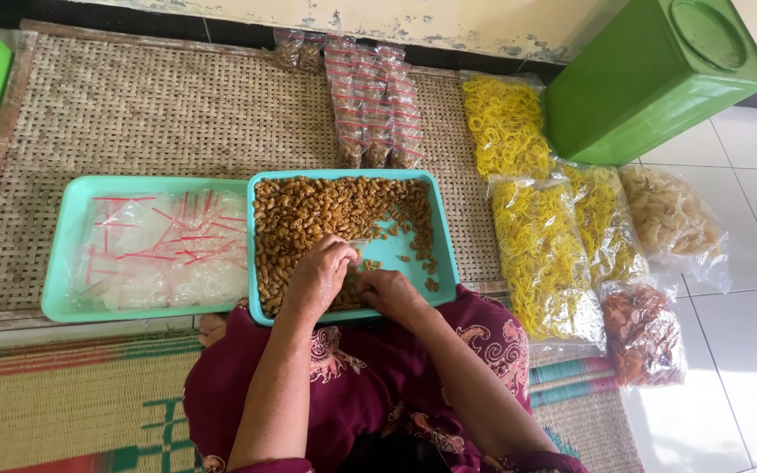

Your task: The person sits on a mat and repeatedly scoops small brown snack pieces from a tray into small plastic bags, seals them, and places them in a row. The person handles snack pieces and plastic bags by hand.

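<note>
On your far left a teal tray (pixel 61 229) sits on the woven mat (pixel 151 114), and it holds a heap of small clear bags with red strips (pixel 164 250). Next to it, touching its side, is a second teal tray (pixel 442 263) full of little brown snacks (pixel 304 215), with a bare patch near your hands. Your left hand (pixel 317 278) is bent down over the snacks, fingers curled close together, and something small and clear, maybe a bag, seems to sit between your two hands, but I cannot tell for sure what you hold. Your right hand (pixel 393 296) lies low at the near edge of the tray, fingers tucked under, so I cannot tell if they are shut. It looks like you are at the filling step. The next move would call for a small pinch of snacks and a bag mouth held open. Behind the tray is a row of filled little bags (pixel 374 105). Further right lie big bags of yellow rings (pixel 541 254), then a green tub (pixel 650 79), pale crackers (pixel 672 215) and a bag of red-brown chips (pixel 646 337) on the white floor.
</note>
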